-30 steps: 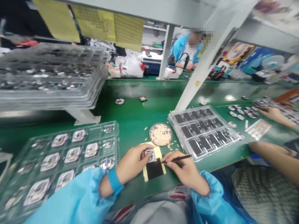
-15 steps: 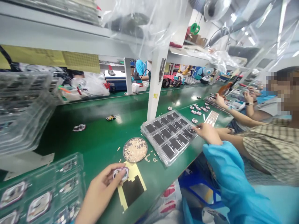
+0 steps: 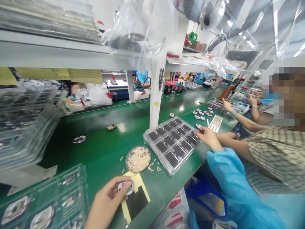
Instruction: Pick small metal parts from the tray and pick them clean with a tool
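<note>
My left hand (image 3: 107,200) pinches a small rounded-square device housing (image 3: 126,187) with a whitish face and a purple rim, above the black pad with yellow tape edges (image 3: 137,202). To the right, my right hand (image 3: 209,138), in a blue sleeve, has its fingers closed on a thin dark tool (image 3: 199,128) whose exact kind I cannot make out. It is at the right edge of a clear plastic tray (image 3: 170,170) holding several dark square screens (image 3: 172,159). Between the hands stands a round dish (image 3: 138,159) full of small beige pieces, some scattered beside it.
Clear trays with similar housings (image 3: 43,218) lie at lower left, below stacked trays (image 3: 30,127). A white post (image 3: 154,108) rises behind the screen tray. More housings (image 3: 200,113) lie farther right. A co-worker in a checked shirt (image 3: 269,152) sits close on my right.
The view has tilted up a little, so the bench appears lower. My left hand still holds the housing over the pad. At the tray's right edge, the dark tool in my right hand shows more clearly.
</note>
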Demonstrator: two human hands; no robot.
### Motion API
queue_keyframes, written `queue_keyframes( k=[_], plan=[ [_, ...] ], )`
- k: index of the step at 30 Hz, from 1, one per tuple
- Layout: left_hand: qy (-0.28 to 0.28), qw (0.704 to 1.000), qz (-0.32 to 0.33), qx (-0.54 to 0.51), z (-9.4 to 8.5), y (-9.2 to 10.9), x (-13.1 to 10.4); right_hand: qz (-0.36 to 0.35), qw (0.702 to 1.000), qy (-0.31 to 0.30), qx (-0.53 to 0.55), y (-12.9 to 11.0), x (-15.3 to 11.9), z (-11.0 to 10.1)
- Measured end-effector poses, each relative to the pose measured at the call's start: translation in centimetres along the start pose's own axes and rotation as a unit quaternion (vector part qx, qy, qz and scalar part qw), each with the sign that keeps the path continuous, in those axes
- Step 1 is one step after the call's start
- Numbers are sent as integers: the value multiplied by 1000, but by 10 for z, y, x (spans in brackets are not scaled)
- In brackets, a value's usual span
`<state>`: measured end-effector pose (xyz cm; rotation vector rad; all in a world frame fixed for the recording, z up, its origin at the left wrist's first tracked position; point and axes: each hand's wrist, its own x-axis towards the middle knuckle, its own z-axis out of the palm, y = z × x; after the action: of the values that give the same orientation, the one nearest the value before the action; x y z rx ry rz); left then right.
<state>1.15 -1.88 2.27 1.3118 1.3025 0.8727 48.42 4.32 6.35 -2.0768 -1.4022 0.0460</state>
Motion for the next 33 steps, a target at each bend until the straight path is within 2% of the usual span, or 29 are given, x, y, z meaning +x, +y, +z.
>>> queue_keyframes(
  k=[4,5,7,10,12,16,20,26,33],
  plan=[
    [-2,1000,-17,-22,5,4,-4,-33,996,-9,77,-30,-19,-10],
    [-8,999,-18,-29,7,5,-5,-47,992,-29,115,-42,-29,-10],
    [-25,999,-20,-39,9,6,-7,-76,961,-104,244,-70,-54,-7],
    [-47,998,-10,-41,12,7,-9,-86,895,-237,368,-116,-102,10],
    [-55,998,-1,-37,12,9,-11,-74,859,-310,400,-143,-134,27],
    [-84,996,22,-21,10,14,-16,-49,833,-368,411,-178,-176,58],
    [-107,991,69,33,9,17,-19,-47,823,-386,413,-191,-184,73],
    [-76,981,121,129,9,15,-20,-53,824,-386,411,-188,-178,81],
    [-61,970,130,195,10,16,-19,-88,854,-358,367,-182,-183,87]
  ],
)
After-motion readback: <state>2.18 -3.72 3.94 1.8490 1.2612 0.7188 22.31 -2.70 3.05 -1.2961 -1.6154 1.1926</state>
